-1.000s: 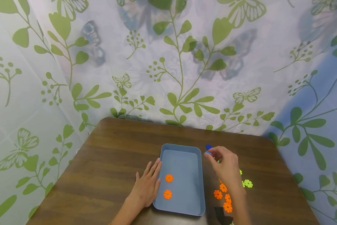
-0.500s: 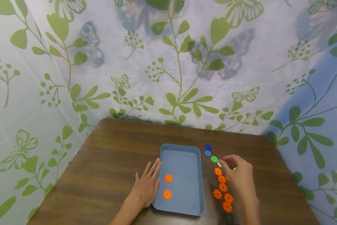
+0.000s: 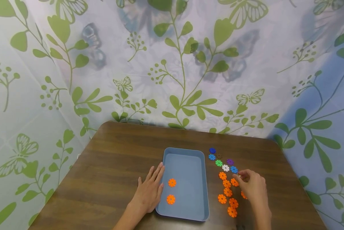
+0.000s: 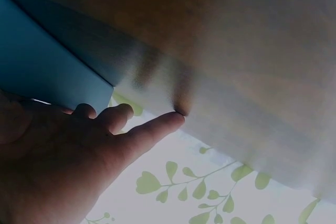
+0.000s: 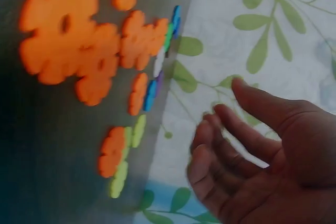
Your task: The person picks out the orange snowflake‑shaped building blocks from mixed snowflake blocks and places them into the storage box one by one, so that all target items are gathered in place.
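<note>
My left hand (image 3: 149, 190) lies flat with straight fingers along the left rim of a blue-grey tray (image 3: 189, 185). Two orange notched discs, a farther one (image 3: 172, 182) and a nearer one (image 3: 170, 199), lie inside the tray. My right hand (image 3: 253, 187) hovers over loose discs to the right, thumb and fingers loosely bent. Nothing shows between those fingers in the right wrist view. Closest to its fingertips are a blue disc (image 3: 233, 169) and an orange disc (image 3: 234, 182). Yellow-green discs (image 5: 119, 179) appear in the right wrist view; the hand mostly hides them from the head camera.
More discs lie right of the tray on the brown wooden table (image 3: 126, 150): several orange ones (image 3: 228, 191), a green one (image 3: 219, 163), a white one (image 3: 225, 168), a purple one (image 3: 230, 162) and a dark blue one (image 3: 212, 150). A leaf-patterned curtain (image 3: 149, 95) hangs behind.
My right hand has moved right and nearer from the light blue disc it touched at the far end, uncovering white, purple and blue discs. The left hand stays put.
</note>
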Demonstrator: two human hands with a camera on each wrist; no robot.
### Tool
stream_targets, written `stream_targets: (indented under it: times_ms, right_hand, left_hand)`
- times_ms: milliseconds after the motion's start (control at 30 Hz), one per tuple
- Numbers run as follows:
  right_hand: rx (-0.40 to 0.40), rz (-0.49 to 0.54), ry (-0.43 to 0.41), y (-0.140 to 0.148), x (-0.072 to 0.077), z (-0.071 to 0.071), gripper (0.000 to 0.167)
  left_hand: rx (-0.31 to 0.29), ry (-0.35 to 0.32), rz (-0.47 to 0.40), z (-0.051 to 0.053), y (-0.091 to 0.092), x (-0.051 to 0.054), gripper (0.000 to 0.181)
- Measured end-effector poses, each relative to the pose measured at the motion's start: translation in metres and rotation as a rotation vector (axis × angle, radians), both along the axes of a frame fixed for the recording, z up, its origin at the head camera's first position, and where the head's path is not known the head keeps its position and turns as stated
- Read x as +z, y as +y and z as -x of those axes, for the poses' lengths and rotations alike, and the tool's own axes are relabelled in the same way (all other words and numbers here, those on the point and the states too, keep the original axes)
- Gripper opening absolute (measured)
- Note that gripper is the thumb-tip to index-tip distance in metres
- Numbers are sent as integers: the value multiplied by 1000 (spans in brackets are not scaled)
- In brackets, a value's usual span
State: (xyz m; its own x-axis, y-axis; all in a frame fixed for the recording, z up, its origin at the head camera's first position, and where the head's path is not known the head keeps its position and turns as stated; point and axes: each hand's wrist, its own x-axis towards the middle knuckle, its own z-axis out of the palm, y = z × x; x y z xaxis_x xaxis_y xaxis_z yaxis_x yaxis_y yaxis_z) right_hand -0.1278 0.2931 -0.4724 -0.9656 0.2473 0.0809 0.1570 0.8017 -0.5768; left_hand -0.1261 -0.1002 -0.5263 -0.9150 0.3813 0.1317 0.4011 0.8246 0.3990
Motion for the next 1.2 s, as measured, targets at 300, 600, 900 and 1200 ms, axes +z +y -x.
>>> stream_targets:
  times_ms: [300,600,900,1200]
  right_hand:
    - [-63,7,-196,14,-19,3,38]
    - [-63,30,-238,21,-29,3,39]
    - [-53,29,-241,22,-34,4,37]
    - [-62,45,-275,20,-36,5,33]
  left_hand:
    - [9,-11,-27,0,-1,-1,64]
    - [-1,-12,-9,0,1,2,63]
    - [15,-73,25,0,2,9,62]
    - [13,-59,11,-1,1,8,61]
